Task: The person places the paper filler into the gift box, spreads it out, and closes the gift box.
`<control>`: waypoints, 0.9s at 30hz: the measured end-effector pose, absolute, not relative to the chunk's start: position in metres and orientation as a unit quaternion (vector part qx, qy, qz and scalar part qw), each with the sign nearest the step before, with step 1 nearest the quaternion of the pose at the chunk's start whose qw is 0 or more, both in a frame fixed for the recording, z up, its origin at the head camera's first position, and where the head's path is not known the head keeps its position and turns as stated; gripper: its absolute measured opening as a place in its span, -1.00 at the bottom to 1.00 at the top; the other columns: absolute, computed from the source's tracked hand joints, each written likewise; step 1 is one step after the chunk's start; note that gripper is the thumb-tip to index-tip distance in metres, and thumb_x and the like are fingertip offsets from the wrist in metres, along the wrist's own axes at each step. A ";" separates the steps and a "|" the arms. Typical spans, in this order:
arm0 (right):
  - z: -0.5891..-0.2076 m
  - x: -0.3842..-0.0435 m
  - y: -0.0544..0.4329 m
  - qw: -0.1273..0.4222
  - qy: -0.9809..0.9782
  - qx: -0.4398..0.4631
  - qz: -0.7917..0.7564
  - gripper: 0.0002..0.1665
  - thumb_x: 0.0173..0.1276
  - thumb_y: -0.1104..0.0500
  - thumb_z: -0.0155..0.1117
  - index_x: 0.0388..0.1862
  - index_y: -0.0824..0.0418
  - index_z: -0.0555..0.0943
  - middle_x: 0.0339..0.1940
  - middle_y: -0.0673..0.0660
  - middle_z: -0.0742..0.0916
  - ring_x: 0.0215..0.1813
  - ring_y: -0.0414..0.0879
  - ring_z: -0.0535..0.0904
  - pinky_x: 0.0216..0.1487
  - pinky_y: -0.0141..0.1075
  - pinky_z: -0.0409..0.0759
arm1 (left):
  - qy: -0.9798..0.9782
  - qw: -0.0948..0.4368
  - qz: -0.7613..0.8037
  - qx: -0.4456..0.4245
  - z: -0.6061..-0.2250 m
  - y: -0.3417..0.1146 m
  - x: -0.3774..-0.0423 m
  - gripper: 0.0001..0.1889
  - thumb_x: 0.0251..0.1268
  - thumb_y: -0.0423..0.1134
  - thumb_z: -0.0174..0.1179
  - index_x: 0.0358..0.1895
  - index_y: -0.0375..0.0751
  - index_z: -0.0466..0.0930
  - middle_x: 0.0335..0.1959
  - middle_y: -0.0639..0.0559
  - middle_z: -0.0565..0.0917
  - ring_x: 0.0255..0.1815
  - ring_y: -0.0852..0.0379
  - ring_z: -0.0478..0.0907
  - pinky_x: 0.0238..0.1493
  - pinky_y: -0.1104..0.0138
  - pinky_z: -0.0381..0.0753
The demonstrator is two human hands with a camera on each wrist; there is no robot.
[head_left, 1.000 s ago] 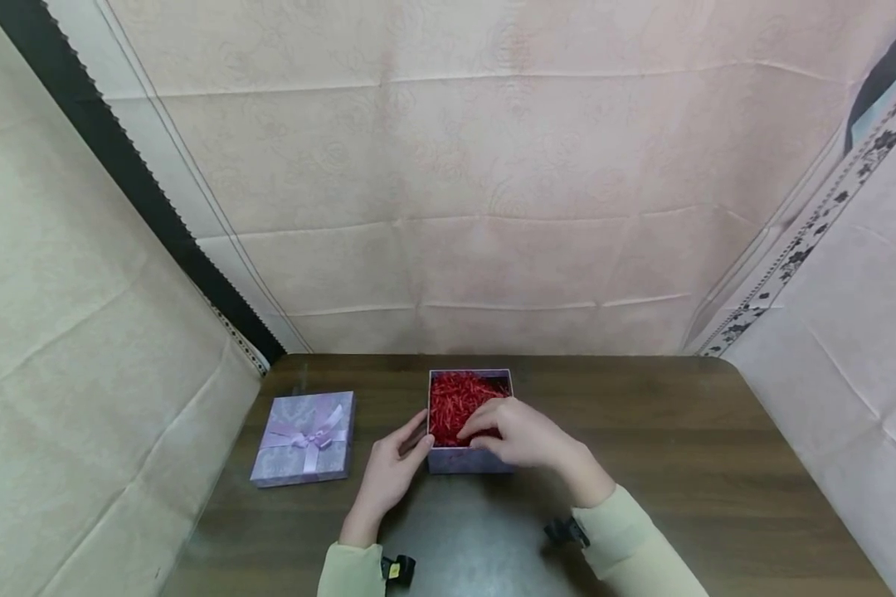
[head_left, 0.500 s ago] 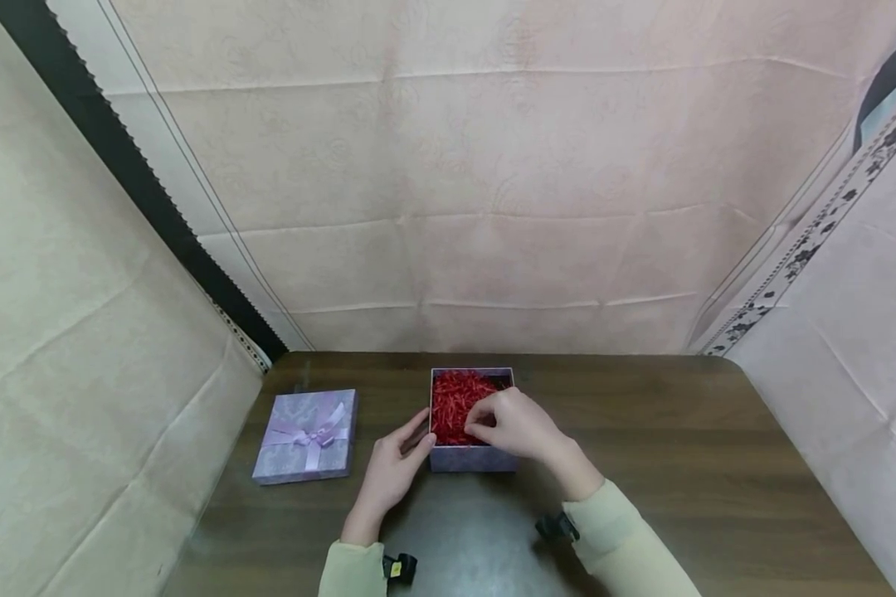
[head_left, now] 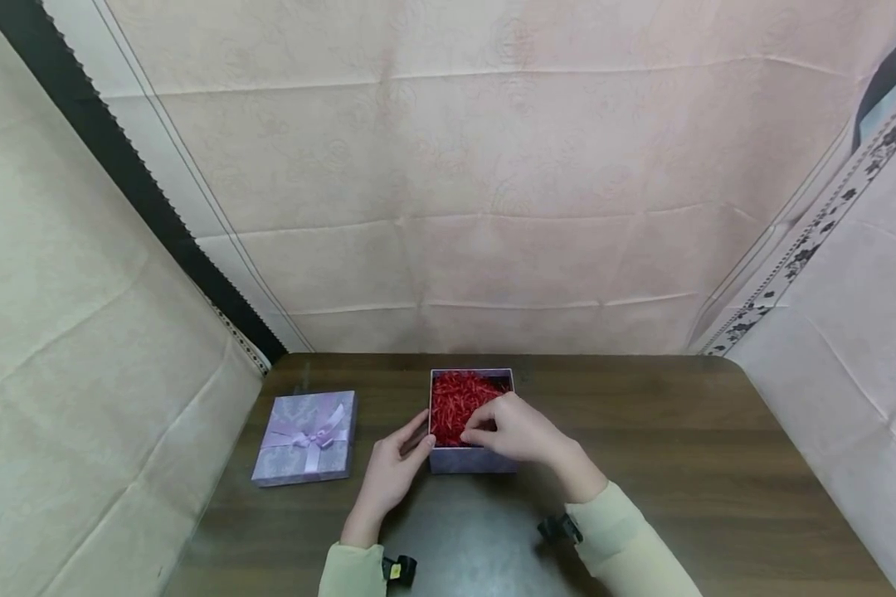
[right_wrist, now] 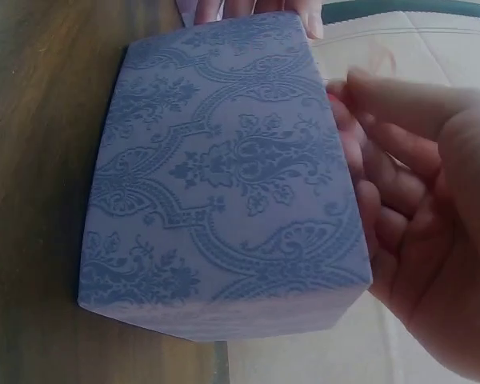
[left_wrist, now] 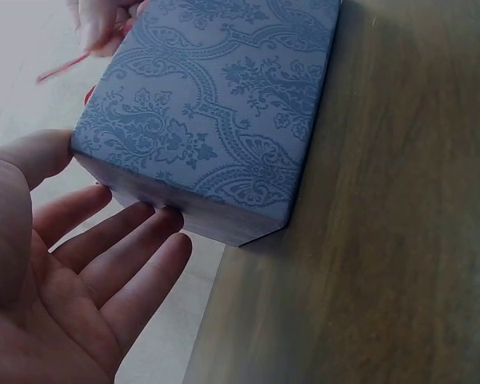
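A purple patterned box (head_left: 474, 461) stands on the table, filled with red shredded paper (head_left: 455, 402). My left hand (head_left: 392, 477) rests at its left side, thumb at the near corner of the rim. In the left wrist view the fingers (left_wrist: 140, 276) reach fairly straight to the box wall. Over the near right part of the opening, my right hand (head_left: 518, 427) has thumb and index finger together. A thin red paper strand (left_wrist: 62, 68) sticks out from these fingertips in the left wrist view. The right hand's other fingers (right_wrist: 384, 192) curl at the box's rim.
The box's purple lid (head_left: 302, 439), with a lilac ribbon bow (head_left: 314, 437), lies on the brown wooden table (head_left: 657, 464) to the left. Pale cloth (head_left: 493, 166) hangs behind the table and at both sides.
My right hand has brought thumb and index finger together, lifted slightly from the red shredded paper, then dipped a little again. The left hand and box hold their place.
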State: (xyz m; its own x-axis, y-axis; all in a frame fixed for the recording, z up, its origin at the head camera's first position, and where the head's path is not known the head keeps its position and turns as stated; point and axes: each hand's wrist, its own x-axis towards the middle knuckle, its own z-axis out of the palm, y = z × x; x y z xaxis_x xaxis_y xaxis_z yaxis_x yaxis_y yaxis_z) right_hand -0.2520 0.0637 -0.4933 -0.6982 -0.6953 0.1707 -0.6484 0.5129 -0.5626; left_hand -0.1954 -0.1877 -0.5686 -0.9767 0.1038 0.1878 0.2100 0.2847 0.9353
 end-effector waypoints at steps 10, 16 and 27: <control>-0.505 -0.265 0.050 0.046 0.909 -0.340 -0.236 -0.92 0.38 0.17 0.59 -0.35 0.03 0.87 -0.39 -0.15 0.81 -0.43 -0.38 0.62 -0.30 -0.34 0.72 | -0.802 0.043 -0.589 -0.091 -0.568 -0.187 -0.194 -0.44 0.61 -0.06 0.30 0.55 -0.11 0.51 0.43 -0.13 0.59 0.31 -0.04 0.66 0.26 0.17 0.68; -0.500 -0.262 0.058 0.069 0.890 -0.337 -0.298 -0.94 0.37 0.19 0.60 -0.20 0.10 0.87 -0.30 -0.09 0.84 -0.34 -0.35 0.70 -0.25 -0.37 0.75 | -0.801 0.043 -0.591 -0.089 -0.568 -0.186 -0.195 -0.46 0.61 -0.08 0.29 0.54 -0.12 0.52 0.43 -0.14 0.59 0.31 -0.05 0.66 0.26 0.17 0.68; -0.494 -0.245 0.091 0.027 0.862 -0.275 -0.424 -0.83 0.46 0.15 0.53 -0.01 0.06 0.86 -0.18 -0.19 0.82 -0.20 -0.23 0.72 -0.16 -0.28 0.77 | -0.802 0.047 -0.589 -0.084 -0.569 -0.185 -0.194 -0.45 0.60 -0.06 0.31 0.53 -0.12 0.54 0.42 -0.14 0.60 0.30 -0.05 0.67 0.25 0.17 0.68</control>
